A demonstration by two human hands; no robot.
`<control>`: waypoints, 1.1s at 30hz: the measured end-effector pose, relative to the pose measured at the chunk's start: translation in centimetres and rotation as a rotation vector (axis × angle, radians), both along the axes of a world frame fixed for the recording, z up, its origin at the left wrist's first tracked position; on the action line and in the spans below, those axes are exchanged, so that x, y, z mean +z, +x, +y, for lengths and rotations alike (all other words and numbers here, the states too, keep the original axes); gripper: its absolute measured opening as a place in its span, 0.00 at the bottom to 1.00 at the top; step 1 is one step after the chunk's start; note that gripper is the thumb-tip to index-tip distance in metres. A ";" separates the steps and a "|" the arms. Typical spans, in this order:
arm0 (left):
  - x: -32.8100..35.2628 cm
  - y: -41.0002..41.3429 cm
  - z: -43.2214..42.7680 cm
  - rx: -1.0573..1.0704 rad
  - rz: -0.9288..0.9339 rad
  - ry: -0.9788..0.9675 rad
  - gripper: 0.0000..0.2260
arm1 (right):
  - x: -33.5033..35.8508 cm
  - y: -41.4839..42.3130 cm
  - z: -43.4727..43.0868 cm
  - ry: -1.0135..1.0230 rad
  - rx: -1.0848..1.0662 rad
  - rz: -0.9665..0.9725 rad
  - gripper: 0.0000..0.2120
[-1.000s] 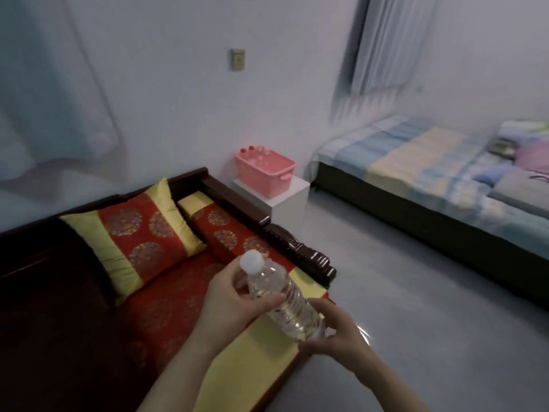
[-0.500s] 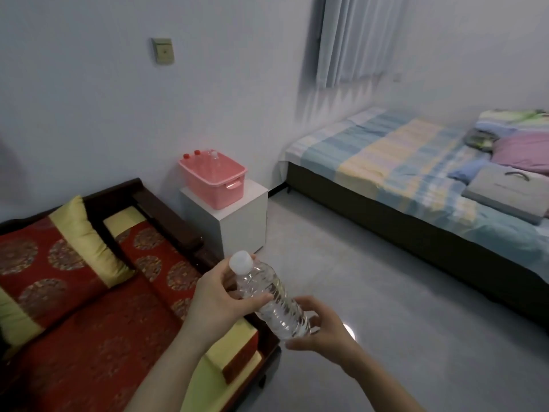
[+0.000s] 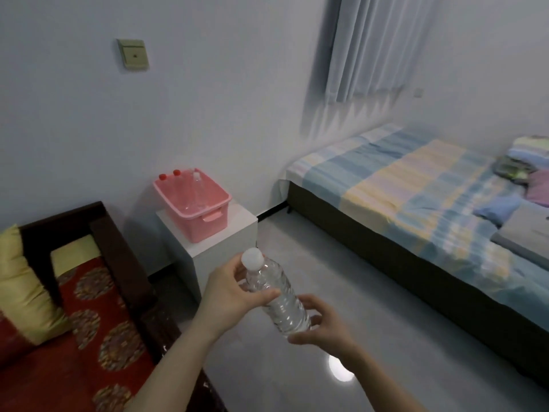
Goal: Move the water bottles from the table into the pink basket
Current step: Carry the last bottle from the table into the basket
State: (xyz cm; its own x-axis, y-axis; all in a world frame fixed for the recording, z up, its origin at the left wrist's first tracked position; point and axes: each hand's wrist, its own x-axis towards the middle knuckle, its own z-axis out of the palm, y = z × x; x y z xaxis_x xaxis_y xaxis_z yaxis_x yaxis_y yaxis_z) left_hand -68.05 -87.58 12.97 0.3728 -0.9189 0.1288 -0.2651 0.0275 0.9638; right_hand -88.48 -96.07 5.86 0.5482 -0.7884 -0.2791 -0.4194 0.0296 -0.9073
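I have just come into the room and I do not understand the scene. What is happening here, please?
A person holds one clear water bottle with both bare hands: the left hand grips it near the white cap, the right hand supports its base. The bottle is tilted, in the air above the floor. Ahead, a pink basket sits on a white cabinet by the wall, and it already contains some bottles, two with red caps. The carried bottle is not yet in the basket.
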 end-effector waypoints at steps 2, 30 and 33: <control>0.4 0.4 -3.5 0.022 -0.014 0.000 0.23 | 0.1 0.6 -3.6 0.005 0.022 -0.009 0.32; -0.5 22.5 -33.5 0.589 -0.103 0.105 0.24 | -2.9 32.0 -42.4 0.050 0.614 -0.043 0.28; -0.7 28.1 -35.8 0.607 -0.117 0.144 0.25 | -3.4 37.9 -44.9 0.027 0.615 -0.029 0.31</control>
State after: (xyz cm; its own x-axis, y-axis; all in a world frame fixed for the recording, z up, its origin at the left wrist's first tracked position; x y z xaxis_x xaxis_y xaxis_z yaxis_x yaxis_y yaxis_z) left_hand -39.91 -123.35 12.29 0.8240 -0.5592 0.0911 -0.2968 -0.2890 0.9102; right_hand -50.55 -141.01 2.48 0.9080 -0.3177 -0.2730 -0.3421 -0.1865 -0.9210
